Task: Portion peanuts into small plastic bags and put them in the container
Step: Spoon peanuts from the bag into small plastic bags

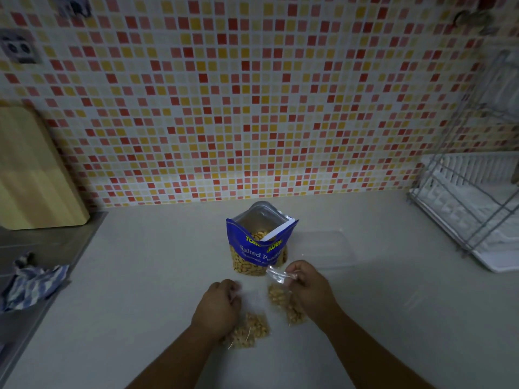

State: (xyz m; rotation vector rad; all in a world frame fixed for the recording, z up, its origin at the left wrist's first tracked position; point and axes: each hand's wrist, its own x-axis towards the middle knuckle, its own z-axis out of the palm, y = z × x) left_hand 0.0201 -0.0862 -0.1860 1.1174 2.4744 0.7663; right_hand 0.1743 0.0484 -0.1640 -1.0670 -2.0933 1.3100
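An open blue bag of salted peanuts [259,247] stands upright on the pale counter [140,276], its top torn open. Right of it lies a clear plastic container [327,248], low and hard to make out. My right hand [309,287] pinches the top of a small clear bag of peanuts [282,300], lifted and tilted. My left hand [220,304] rests with curled fingers on the top of a second small bag of peanuts [250,331] lying flat on the counter.
A wooden cutting board [31,169] leans on the tiled wall at the left. A blue striped cloth [31,282] lies by the steel sink edge [42,242]. A white wire dish rack [474,209] stands at the right.
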